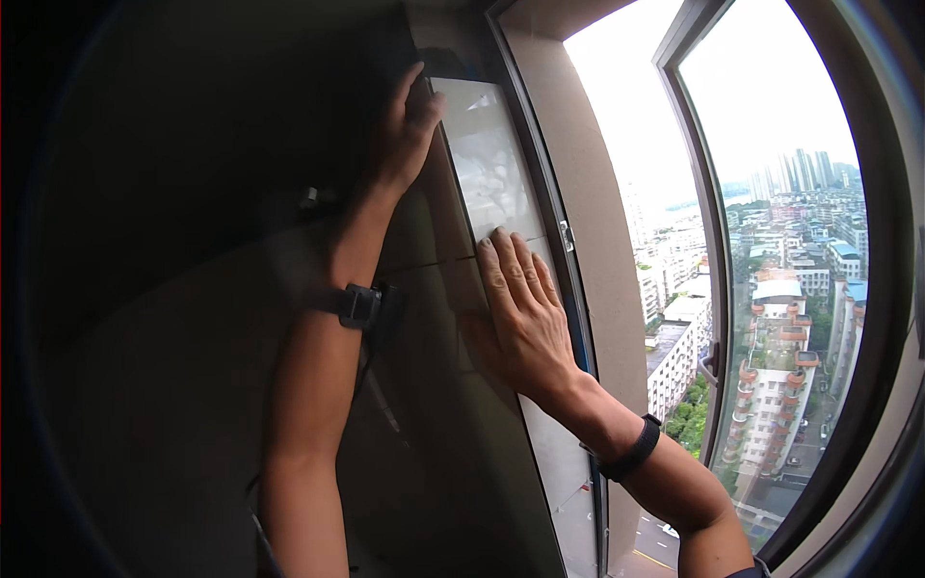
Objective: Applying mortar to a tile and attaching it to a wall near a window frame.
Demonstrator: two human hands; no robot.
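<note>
A glossy white tile (pixel 487 159) stands upright in the narrow strip of wall beside the window. At its upper left edge is my left hand (pixel 409 130), with the thumb over the edge and a finger stretched upward along the dark side. My right hand (pixel 525 308) lies flat, fingers extended, across the joint at the tile's lower end. Below it, another pale tile (pixel 564 462) continues down the strip, partly covered by my right wrist and forearm. Neither palm's contact surface shows.
A dark tiled wall (pixel 424 337) meets the strip at a corner on the left. To the right run a metal window frame (pixel 554 193) and a beige reveal (pixel 588 173). An opened window sash (pixel 718 241) swings outward, with city buildings far below. Both wrists wear dark bands.
</note>
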